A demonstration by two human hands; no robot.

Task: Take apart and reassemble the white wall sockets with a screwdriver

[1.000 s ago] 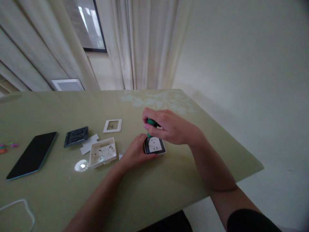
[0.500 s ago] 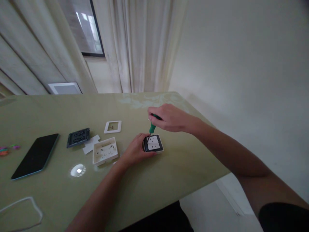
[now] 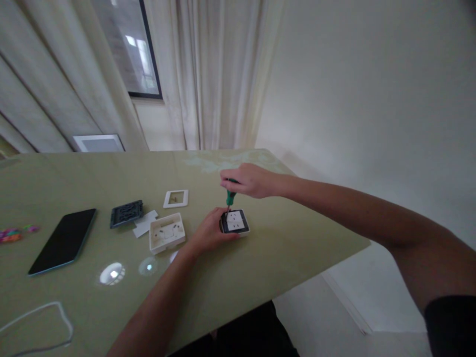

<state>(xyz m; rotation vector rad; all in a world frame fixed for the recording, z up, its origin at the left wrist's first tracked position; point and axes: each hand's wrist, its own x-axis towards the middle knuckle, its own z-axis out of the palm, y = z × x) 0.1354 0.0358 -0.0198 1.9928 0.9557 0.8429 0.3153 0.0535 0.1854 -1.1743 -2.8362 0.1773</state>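
Observation:
My left hand (image 3: 212,229) is closed around the left and near sides of a wall socket (image 3: 235,221), a white face with plug slots in a dark frame on a white box, resting on the table. Above it my right hand (image 3: 248,180) grips the green handle of a screwdriver (image 3: 230,197). The screwdriver stands nearly upright, its shaft reaching down to the left edge of the socket. The exact contact of its tip is too small to make out.
Left of my hands are an open white mounting box (image 3: 167,233), a white cover frame (image 3: 176,199) with small screws inside it, a dark socket plate (image 3: 127,213) and white paper (image 3: 145,223). Farther left lie a black tablet (image 3: 63,241), a white cable (image 3: 61,313) and small colourful pieces (image 3: 15,234).
My right hand and the screwdriver have shifted slightly left, and the screwdriver stands more upright. My left hand keeps its hold on the socket. The whole view has moved a little.

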